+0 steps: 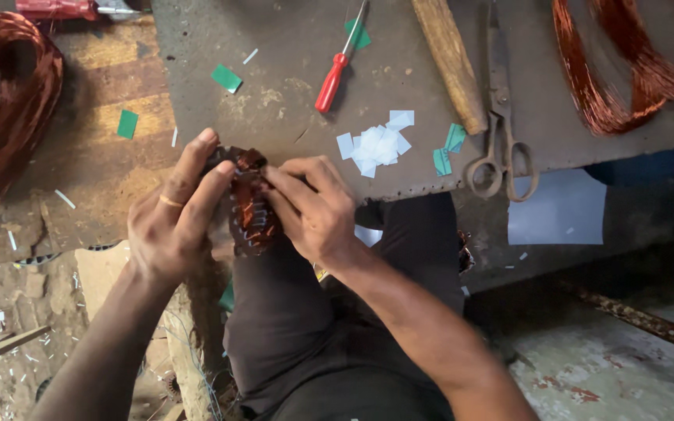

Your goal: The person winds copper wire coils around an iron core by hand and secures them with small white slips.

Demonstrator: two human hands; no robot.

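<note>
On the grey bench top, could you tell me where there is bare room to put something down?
Bare patch between the red screwdriver and the bench's left edge, only green scraps there. Crowded rightward: white paper slips, wooden handle, scissors, copper wire coil.

One head-worn camera looks steeply down, close over the workbench [290,93] edge and lap.

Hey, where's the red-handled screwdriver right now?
The red-handled screwdriver lies on the grey bench top near the top middle of the head view, above the pile of white paper pieces and left of the wooden handle.
</note>
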